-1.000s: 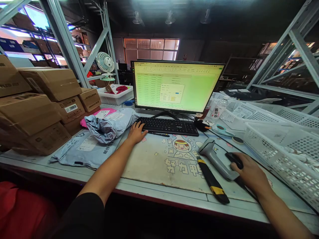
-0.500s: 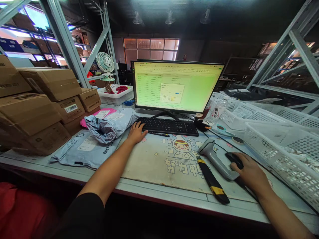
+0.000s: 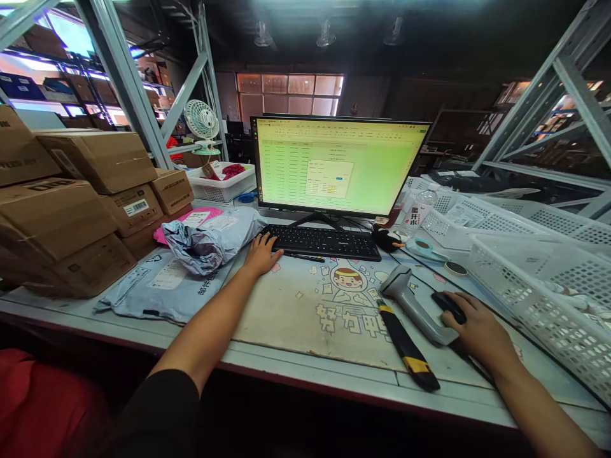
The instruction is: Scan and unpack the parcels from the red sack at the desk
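My left hand (image 3: 262,256) rests with fingers stretched over the left end of a black keyboard (image 3: 329,242). Behind that keyboard stands a monitor (image 3: 296,159) showing a table and a small pop-up window. On the right, my right hand (image 3: 472,324) is closed over a black computer mouse (image 3: 449,307). A grey barcode scanner (image 3: 415,308) lies just left of the mouse, and beside it is a black and yellow utility knife (image 3: 405,346). A pen (image 3: 305,257) lies along the keyboard's front edge. All of these are on a printed desk mat (image 3: 286,318).
Cardboard boxes (image 3: 95,159) are stacked at the left, with grey mailing bags (image 3: 167,286) beside them. White perforated baskets (image 3: 539,299) line the right side. A small fan (image 3: 201,121), a bottle (image 3: 420,210) and a tape roll (image 3: 456,268) are also around. Metal posts (image 3: 119,76) rise at both sides.
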Tool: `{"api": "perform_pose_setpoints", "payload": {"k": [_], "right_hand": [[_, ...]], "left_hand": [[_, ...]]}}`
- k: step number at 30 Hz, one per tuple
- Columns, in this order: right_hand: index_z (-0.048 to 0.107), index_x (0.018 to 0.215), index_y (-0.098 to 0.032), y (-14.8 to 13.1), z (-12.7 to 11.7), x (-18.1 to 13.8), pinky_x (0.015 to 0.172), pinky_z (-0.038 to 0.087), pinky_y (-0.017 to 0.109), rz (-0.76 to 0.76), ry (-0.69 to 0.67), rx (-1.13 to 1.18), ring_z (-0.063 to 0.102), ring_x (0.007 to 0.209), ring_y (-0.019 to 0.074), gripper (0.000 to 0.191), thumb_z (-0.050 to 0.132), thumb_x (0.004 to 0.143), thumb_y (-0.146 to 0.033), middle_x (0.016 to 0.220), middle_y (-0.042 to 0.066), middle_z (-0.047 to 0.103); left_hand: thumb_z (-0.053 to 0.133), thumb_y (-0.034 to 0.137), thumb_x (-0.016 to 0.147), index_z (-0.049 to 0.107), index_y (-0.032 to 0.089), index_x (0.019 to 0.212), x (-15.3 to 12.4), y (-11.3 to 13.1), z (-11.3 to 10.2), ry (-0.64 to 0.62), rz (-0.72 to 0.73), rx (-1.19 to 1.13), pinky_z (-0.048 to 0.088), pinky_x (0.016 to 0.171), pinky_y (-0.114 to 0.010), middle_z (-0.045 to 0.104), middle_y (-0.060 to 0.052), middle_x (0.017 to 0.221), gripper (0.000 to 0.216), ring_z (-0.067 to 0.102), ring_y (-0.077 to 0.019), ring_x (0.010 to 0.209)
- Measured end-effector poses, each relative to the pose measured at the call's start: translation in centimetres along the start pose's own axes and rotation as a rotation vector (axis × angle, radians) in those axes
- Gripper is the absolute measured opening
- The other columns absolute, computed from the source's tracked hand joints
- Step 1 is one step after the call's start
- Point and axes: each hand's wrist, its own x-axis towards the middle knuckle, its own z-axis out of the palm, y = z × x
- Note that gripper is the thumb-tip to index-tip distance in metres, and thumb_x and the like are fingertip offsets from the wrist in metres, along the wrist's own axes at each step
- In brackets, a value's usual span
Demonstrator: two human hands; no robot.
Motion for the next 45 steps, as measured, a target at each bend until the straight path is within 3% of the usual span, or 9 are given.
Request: {"api": "perform_pose_setpoints", "payload": {"k": [11,17,21,40,45], "right_hand": [[0.062,0.137,-0.022,-0.42,-0.44,-0.05,0.103,0.053,0.047,-0.006,-0.009,0.011,0.062,0.124,0.0329,0.059,0.036,0.093,-0.052,0.144,0.013,0.059],[0.056,0.138,-0.016,-0.43,-0.55,0.02,0.105,0.051,0.051,0.031,-0.047,0.015,0.062,0.122,0.0349,0.063,0.037,0.090,-0.053,0.140,0.016,0.062],[0.059,0.135,-0.019,0.01,-0.04,0.15,0.107,0.050,0.049,-0.025,-0.008,0.026,0.060,0.126,0.0335,0.060,0.036,0.091,-0.053,0.143,0.013,0.060],[0.061,0.137,-0.020,-0.15,-0.17,0.06,0.106,0.051,0.050,-0.001,0.002,0.021,0.062,0.124,0.0347,0.062,0.037,0.091,-0.053,0.145,0.013,0.059],[0.059,0.137,-0.019,-0.03,-0.22,0.01,0.106,0.052,0.051,-0.031,0.058,0.051,0.062,0.123,0.0347,0.061,0.039,0.091,-0.054,0.141,0.014,0.061]], "left_hand": [[0.050,0.050,0.101,0.048,0.020,0.156,0.09,-0.17,0.16,-0.011,0.005,0.000,0.025,0.129,-0.052,0.035,-0.013,0.169,0.063,0.028,-0.0367,0.157],[0.050,0.052,0.101,0.048,0.019,0.156,0.12,-0.24,0.32,-0.004,0.006,0.006,0.026,0.129,-0.050,0.035,-0.012,0.169,0.064,0.028,-0.0370,0.157],[0.050,0.051,0.102,0.048,0.019,0.156,0.08,-0.19,0.28,-0.006,0.003,0.007,0.025,0.129,-0.051,0.035,-0.013,0.169,0.063,0.028,-0.0368,0.157],[0.050,0.050,0.101,0.047,0.018,0.157,0.05,-0.11,0.09,-0.019,0.003,-0.002,0.024,0.129,-0.051,0.033,-0.013,0.170,0.064,0.026,-0.0366,0.158],[0.050,0.050,0.101,0.048,0.019,0.156,0.09,-0.09,0.27,-0.011,0.004,-0.005,0.024,0.129,-0.052,0.034,-0.013,0.170,0.063,0.027,-0.0368,0.158]]}}
